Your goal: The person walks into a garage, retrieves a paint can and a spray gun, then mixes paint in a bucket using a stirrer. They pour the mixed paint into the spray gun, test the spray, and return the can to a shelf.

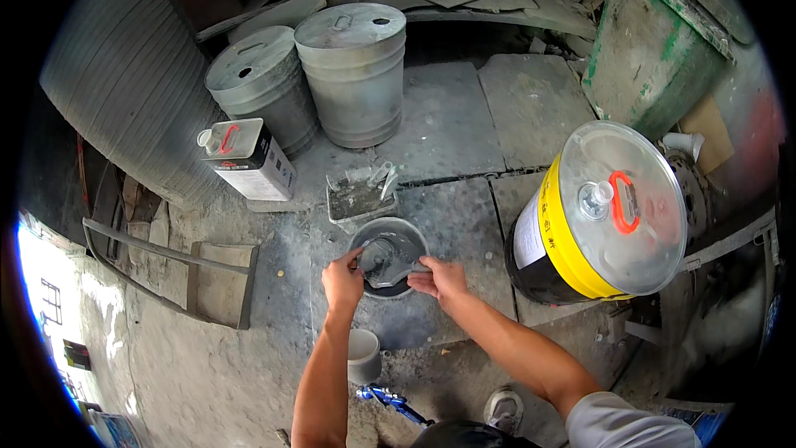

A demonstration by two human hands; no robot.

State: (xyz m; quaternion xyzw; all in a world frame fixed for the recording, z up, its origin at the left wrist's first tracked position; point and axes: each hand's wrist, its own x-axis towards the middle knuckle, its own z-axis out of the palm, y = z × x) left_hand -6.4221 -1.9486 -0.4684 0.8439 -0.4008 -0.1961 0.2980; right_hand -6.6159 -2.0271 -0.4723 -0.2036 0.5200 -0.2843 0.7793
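Note:
A round grey metal bowl (400, 232) holding dark grey material sits on the stained slab floor in front of me. My left hand (342, 282) has its fingers closed at the bowl's left rim. My right hand (439, 280) grips a grey flat-bladed tool (396, 272) that reaches into the bowl from the right. Just beyond the bowl is a grimy rectangular tray (352, 203) with several small tools in it. A white cup (364, 358) stands on the near side, with a blue spray gun (390, 402) below it.
Two grey drums (348, 91) and a rectangular tin (249, 166) stand at back left. A large yellow-and-black pail (570, 257) is close on my right, with a green bin (647, 58) behind. A bent metal frame (166, 255) lies at left. My shoe (503, 406) shows below.

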